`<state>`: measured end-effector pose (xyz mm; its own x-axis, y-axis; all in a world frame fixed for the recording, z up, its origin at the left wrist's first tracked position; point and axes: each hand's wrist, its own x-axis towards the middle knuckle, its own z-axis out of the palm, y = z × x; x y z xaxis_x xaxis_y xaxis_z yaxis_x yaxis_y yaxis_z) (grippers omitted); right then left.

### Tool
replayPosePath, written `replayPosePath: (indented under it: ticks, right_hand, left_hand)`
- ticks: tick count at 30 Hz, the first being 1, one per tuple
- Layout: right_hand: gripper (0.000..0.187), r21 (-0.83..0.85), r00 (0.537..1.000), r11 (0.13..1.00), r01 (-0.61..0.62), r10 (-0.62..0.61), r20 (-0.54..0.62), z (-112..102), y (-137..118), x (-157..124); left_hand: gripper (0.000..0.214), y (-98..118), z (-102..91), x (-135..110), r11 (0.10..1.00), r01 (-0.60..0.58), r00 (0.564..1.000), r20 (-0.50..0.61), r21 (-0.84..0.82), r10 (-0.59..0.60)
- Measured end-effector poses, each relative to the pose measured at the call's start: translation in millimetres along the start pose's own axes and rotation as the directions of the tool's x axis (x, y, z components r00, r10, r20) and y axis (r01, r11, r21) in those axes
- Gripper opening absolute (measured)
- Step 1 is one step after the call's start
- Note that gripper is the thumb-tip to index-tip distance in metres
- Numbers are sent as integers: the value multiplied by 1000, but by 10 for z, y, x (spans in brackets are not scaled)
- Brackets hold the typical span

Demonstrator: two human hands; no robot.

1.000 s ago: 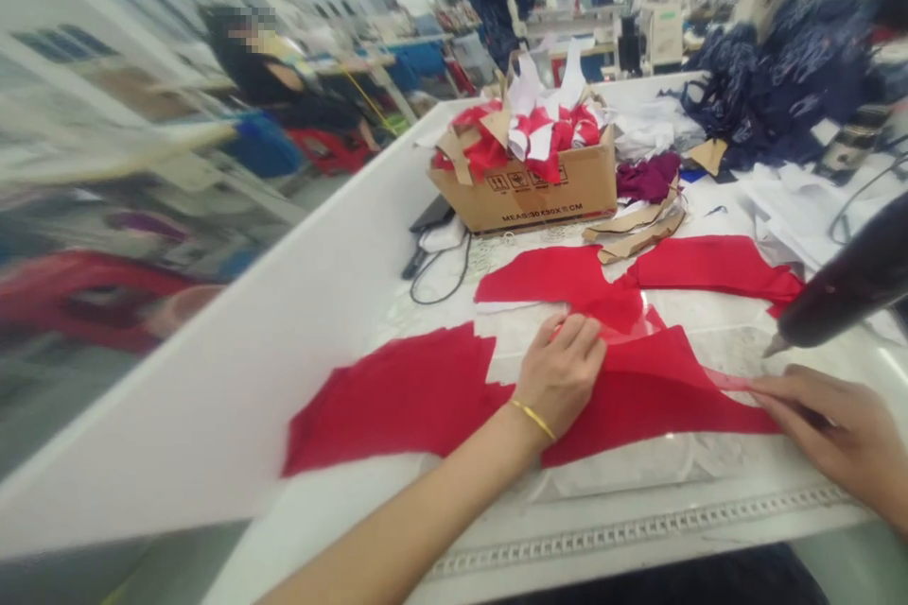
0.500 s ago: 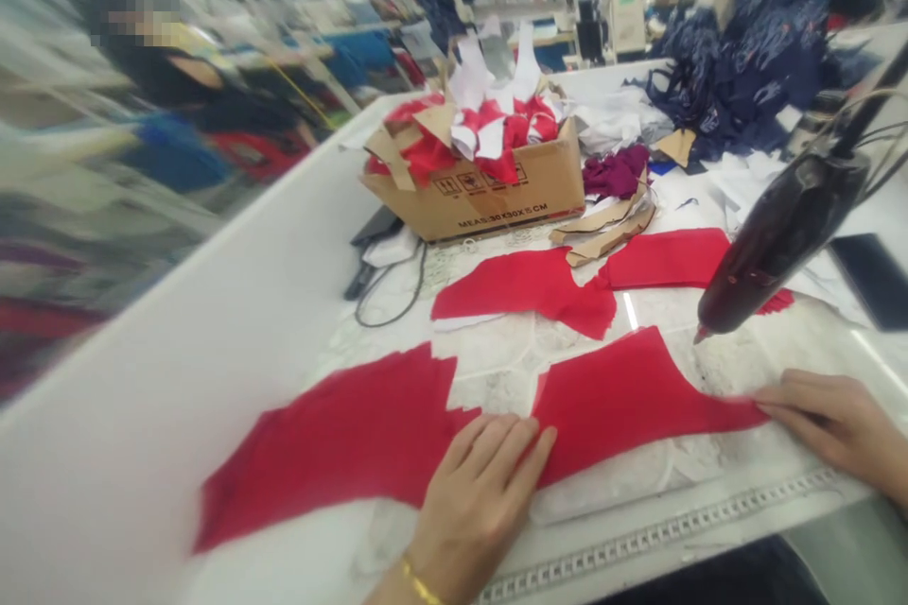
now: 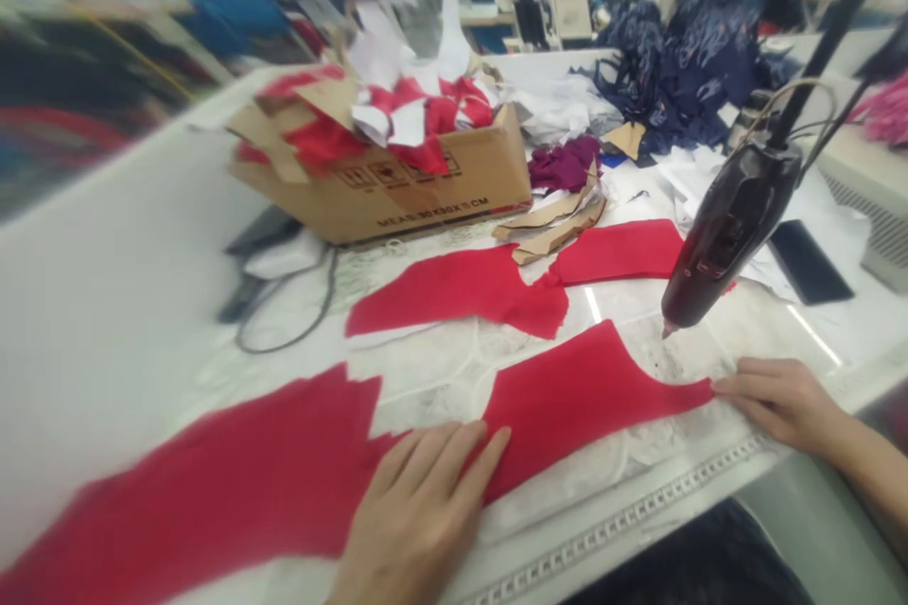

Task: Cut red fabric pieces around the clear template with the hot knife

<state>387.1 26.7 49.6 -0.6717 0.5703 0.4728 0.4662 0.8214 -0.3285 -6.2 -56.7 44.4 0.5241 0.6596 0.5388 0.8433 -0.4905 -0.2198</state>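
Observation:
A cut piece of red fabric (image 3: 567,392) lies flat on the white tabletop in front of me, narrowing to a thin strip at its right end. My left hand (image 3: 422,501) rests palm down with fingers stretched out, over the left edge of this piece, where more red fabric (image 3: 241,477) in overlapping layers meets it. At the strip's tip, my right hand (image 3: 777,402) pinches the cloth between thumb and fingers. Above the strip hangs a black device (image 3: 734,232) with a pointed tip, not touching the cloth. What lies under my left palm is hidden.
Behind are two more red pieces (image 3: 440,293), brown paper strips (image 3: 557,227) and a cardboard box (image 3: 426,194) full of red and white cloth. A phone (image 3: 809,260) lies right. A measuring tape (image 3: 638,520) runs along the front edge. Dark blue garments (image 3: 681,76) are heaped behind.
The camera view has swung right, so everything sits farther left in the picture. Both hands keep their places on the red cloth, which looks little changed.

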Motion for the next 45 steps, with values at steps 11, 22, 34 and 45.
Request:
replayPosePath:
  ticks: [11, 22, 34, 45]
  right_hand:
    - [27, 13, 953, 991, -131, 129, -274, -67, -31, 87]
    - [54, 492, 723, 845, -208, 472, -505, 85, -292, 1078]
    - [21, 518, 660, 822, -239, 528, -535, 0, -373, 1103]
    - [27, 502, 651, 812, -298, 557, -515, -22, -363, 845]
  left_hand:
    - [36, 240, 60, 124, 974, -79, 997, 3, -212, 81]
    - [81, 796, 536, 734, 860, -454, 889, -48, -234, 456]
    - [88, 805, 636, 704, 886, -393, 918, -50, -247, 393]
    - [85, 933, 460, 762, 895, -252, 930, 162, -369, 329]
